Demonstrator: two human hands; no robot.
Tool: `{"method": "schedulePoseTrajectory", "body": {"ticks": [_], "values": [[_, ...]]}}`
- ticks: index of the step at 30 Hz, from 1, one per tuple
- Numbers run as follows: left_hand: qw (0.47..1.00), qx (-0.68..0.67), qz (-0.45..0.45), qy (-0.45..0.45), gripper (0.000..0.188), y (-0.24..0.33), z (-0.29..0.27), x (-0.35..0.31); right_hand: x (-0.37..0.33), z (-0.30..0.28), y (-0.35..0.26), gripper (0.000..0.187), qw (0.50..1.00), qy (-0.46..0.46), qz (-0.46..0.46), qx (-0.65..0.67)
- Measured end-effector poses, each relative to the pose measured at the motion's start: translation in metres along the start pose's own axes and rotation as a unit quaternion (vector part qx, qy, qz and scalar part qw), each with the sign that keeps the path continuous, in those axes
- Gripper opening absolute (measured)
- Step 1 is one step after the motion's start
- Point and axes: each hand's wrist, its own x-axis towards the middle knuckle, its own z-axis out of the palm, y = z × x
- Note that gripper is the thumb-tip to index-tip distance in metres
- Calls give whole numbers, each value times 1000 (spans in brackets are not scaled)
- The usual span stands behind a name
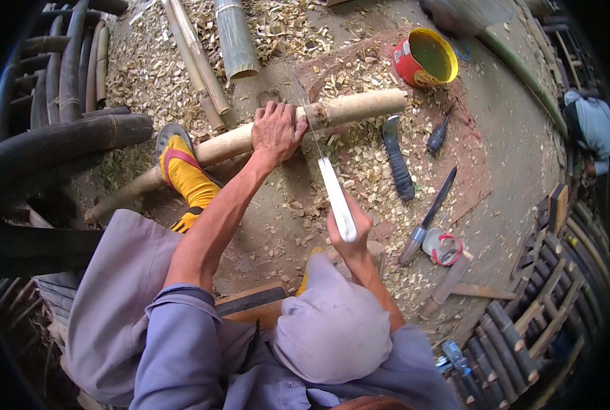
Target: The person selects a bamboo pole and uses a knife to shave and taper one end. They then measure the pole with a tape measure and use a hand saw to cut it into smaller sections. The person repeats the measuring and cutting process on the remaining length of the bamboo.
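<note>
A pale bamboo pole (229, 145) lies slantwise before me, its far right end raised a little. My left hand (276, 131) is closed over the pole, fingers wrapped across its top just left of a dark node. In my right hand (352, 225) is the white handle of a handsaw (335, 195), gripped from the right. Its thin blade crosses the pole right beside my left fingers, at the node; how deep it sits, I cannot tell. My left foot (185, 174), in a yellow sock and sandal, rests against the pole.
Wood chips cover the ground. To the right are a red and yellow bucket (424, 58) of liquid, a black-handled blade (398, 158), a knife (428, 219) and a hatchet-like tool (448, 287). A green bamboo piece (236, 41) lies beyond; dark bamboo frames (65, 143) stand at left.
</note>
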Motion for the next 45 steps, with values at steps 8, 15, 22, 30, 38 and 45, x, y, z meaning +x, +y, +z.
{"method": "schedulePoseTrajectory", "body": {"ticks": [8,15,22,30,38,45], "values": [[996,-59,-33,53,26,-4,0,-1,-88,-47,16,70,979,34,130,-154],[995,88,52,9,41,-37,36,0,-226,-95,58,90,875,36,379,-300],[983,154,64,-76,46,-48,47,-2,-251,-122,49,77,887,51,424,-173],[979,38,156,125,26,-56,51,-8,-218,-208,102,71,814,256,332,-401],[989,64,114,73,26,-31,19,-5,-232,-65,33,92,910,-133,299,-253],[991,47,109,61,27,-24,18,-11,-230,-88,19,92,951,31,265,-155]]}}
